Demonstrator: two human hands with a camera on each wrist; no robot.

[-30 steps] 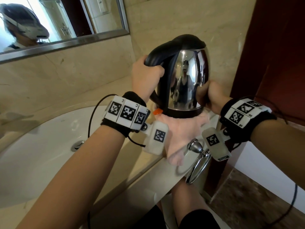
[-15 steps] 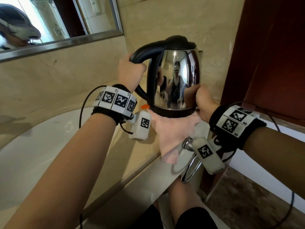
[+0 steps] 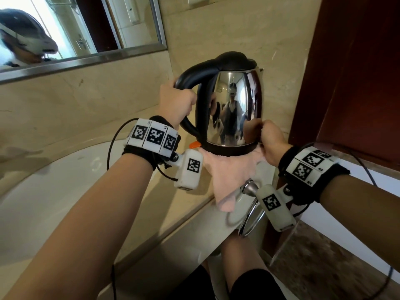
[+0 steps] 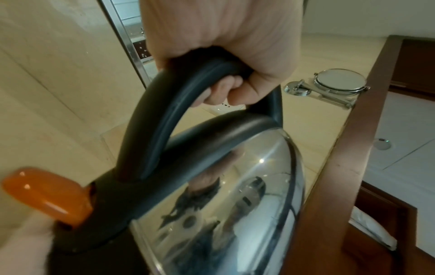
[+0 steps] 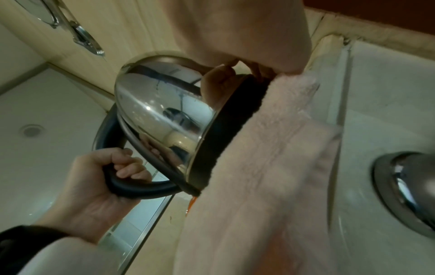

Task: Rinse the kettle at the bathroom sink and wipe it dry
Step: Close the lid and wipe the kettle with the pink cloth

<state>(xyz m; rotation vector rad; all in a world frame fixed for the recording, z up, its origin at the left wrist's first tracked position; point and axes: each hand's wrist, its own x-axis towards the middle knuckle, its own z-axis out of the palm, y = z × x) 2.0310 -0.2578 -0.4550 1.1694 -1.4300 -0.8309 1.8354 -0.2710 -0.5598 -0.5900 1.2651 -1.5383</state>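
A shiny steel kettle point(image 3: 234, 109) with black lid, base and handle is held upright above the counter's right end. My left hand point(image 3: 175, 102) grips the black handle point(image 4: 169, 104), fingers curled round it point(image 5: 98, 178). My right hand point(image 3: 270, 144) is at the kettle's lower right edge and holds a pale pink cloth point(image 3: 229, 176) against the black base point(image 5: 226, 130); the cloth hangs down below the kettle point(image 5: 266, 186). An orange switch point(image 4: 47, 195) sticks out under the handle. The kettle's underside is hidden by the cloth.
The white sink basin point(image 3: 54, 191) lies to the left in a beige marble counter point(image 3: 160, 213). A chrome towel ring point(image 3: 251, 206) hangs at the counter's front right. A mirror point(image 3: 75, 29) is on the back wall, a dark wooden door frame point(image 3: 346, 72) to the right.
Both hands have shifted the kettle slightly left and lower in view, and it has turned more upright. The grips on the handle and the cloth are unchanged.
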